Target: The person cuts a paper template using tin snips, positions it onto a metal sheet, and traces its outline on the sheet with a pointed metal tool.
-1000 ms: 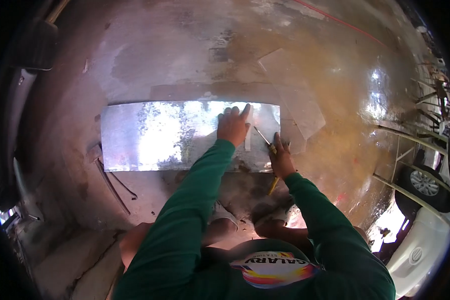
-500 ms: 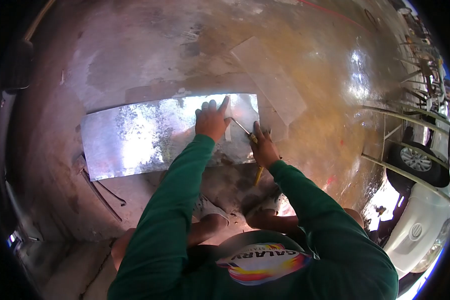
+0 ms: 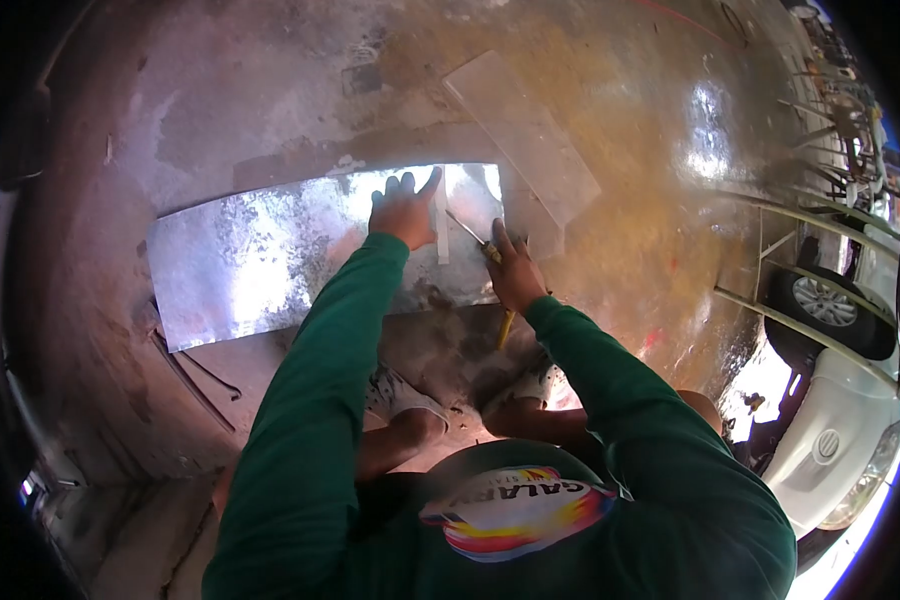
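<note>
A long shiny metal sheet (image 3: 205, 265) lies on the floor in front of my knees. My left hand (image 3: 403, 215) rests on it with fingers spread, the thumb beside a narrow pale strip (image 3: 443, 235) that crosses the sheet near its right end. In my right hand (image 3: 518, 275) is a screwdriver-like tool (image 3: 467, 230) with a thin metal shaft and a yellowish handle. Its tip points at the strip's right side; whether it touches the sheet I cannot tell. Just below that hand, a yellow handle (image 3: 505, 328) shows, its other end hidden.
A flat rectangular panel (image 3: 525, 135) lies on the floor beyond the sheet's right end. Dark bent bars (image 3: 195, 378) lie at the left. To the right are a metal frame (image 3: 805, 330) and a white car (image 3: 835, 440) with its wheel (image 3: 825, 302).
The whole view has shifted a little, so everything sits higher and further left. My hands, the tool and the strip keep nearly the same places on the sheet.
</note>
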